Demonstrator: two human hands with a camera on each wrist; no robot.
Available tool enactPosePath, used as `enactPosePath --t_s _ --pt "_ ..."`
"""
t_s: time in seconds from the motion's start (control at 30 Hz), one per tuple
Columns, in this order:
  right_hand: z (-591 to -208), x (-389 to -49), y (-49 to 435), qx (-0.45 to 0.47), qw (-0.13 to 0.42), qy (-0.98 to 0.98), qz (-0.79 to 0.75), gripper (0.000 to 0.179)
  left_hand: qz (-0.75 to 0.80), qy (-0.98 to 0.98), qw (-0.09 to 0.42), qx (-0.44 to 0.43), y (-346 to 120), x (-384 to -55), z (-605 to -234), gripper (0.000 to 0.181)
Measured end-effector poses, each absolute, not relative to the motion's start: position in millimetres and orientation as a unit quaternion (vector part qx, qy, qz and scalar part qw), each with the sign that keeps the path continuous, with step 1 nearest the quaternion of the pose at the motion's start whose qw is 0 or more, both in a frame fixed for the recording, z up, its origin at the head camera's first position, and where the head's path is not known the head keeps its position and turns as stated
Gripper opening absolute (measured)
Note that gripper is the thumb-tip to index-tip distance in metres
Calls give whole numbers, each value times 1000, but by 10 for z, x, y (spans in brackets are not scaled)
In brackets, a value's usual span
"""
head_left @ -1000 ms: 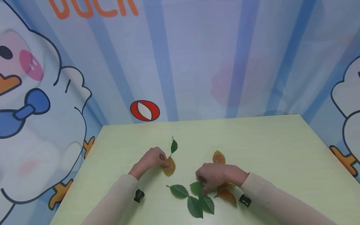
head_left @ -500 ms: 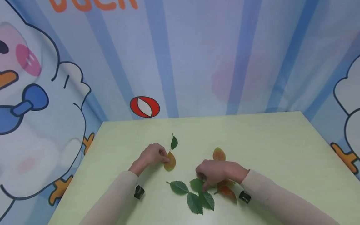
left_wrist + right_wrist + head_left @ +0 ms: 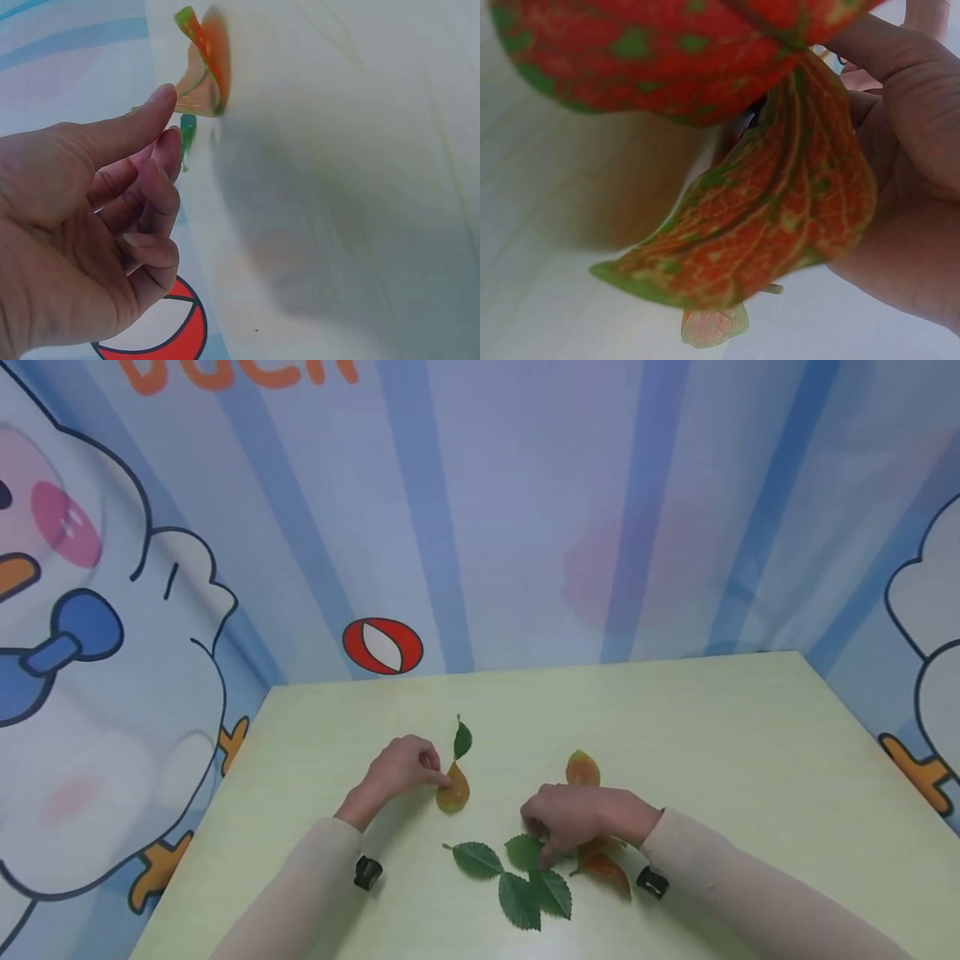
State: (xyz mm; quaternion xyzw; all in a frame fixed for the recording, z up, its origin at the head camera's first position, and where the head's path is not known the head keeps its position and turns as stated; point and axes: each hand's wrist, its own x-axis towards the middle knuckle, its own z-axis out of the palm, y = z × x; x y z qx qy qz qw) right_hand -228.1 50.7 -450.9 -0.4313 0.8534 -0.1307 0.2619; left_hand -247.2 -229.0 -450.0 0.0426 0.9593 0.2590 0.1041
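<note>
My left hand (image 3: 402, 768) pinches a yellow-orange leaf (image 3: 454, 795) between thumb and finger at its edge; its pointed stem end meets the lower end of a small dark green leaf (image 3: 462, 741). In the left wrist view, this orange leaf (image 3: 201, 86) curls up from the tabletop. My right hand (image 3: 573, 818) bends down with curled fingers, its thumb and finger on a green leaf (image 3: 522, 852). Other serrated green leaves (image 3: 520, 902) lie just in front of it. Under its wrist are reddish leaves (image 3: 609, 873), which cover the fingertips in the right wrist view.
Beyond the right hand lies another orange leaf (image 3: 582, 768). The pale yellow-green tabletop (image 3: 720, 735) ends at a striped blue backdrop (image 3: 525, 527) with printed ducks and a red-and-white ball (image 3: 382, 646). A black strap piece (image 3: 368, 872) sits at the left wrist.
My left hand has nudged the orange leaf slightly away from me, bringing its stem end closer to the small green leaf. The right hand stays in place. The head view has shifted a little.
</note>
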Motion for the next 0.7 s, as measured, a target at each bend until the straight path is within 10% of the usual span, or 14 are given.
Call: enactPosePath --t_s 0.7 --pt "-4514 -2283 483 -427 261 857 -120 26 263 937 148 177 -1987 -2209 -4306 19"
